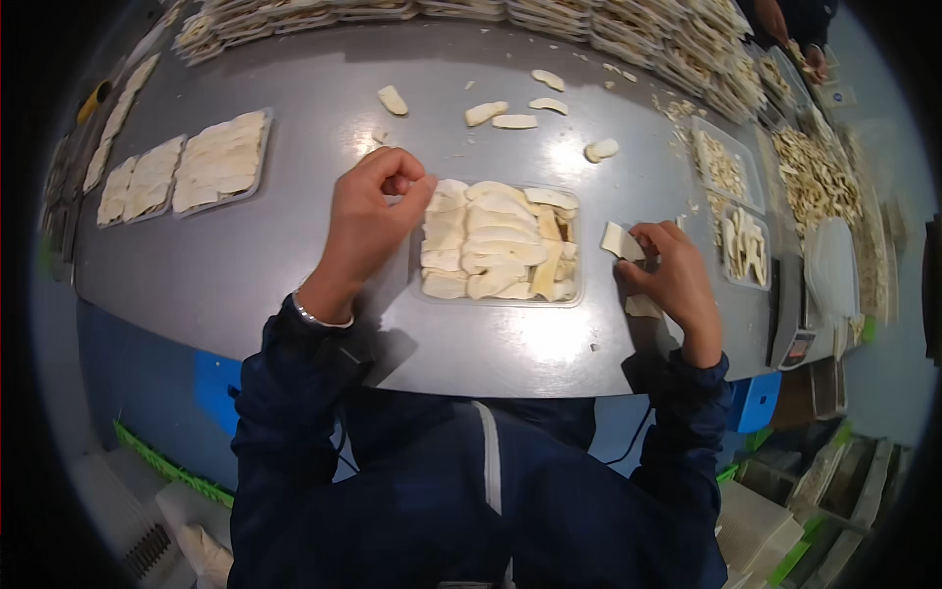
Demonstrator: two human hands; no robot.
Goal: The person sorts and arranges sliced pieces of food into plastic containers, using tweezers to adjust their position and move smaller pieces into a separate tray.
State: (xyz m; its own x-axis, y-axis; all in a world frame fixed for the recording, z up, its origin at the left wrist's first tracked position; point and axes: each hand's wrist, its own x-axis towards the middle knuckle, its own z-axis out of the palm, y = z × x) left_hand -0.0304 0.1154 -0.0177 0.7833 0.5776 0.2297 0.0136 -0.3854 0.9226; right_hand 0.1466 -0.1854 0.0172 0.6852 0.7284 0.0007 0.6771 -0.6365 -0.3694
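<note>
In front of me on the metal table lies a clear plastic tray (581, 270) of pale cream slices that look like dried mushroom. Overlapping rows fill its left and middle; at its right side, darker bits show between the slices. My left hand (378, 201) is closed, fingers curled and thumb tip by the tray's upper left corner; whatever it may hold is hidden. Just right of the tray, my right hand (672, 270) pinches a short pale mushroom slice (618, 240) between thumb and fingers. Another pale piece (643, 306) lies below that hand.
Filled trays (221, 162) stand at the left. Loose slices (486, 113) are scattered beyond my tray. Stacked trays (638, 29) line the far edge. At right are smaller trays (746, 245), a scale (797, 348) and a heap of slices (819, 177); another person's hand (814, 61) is farther back.
</note>
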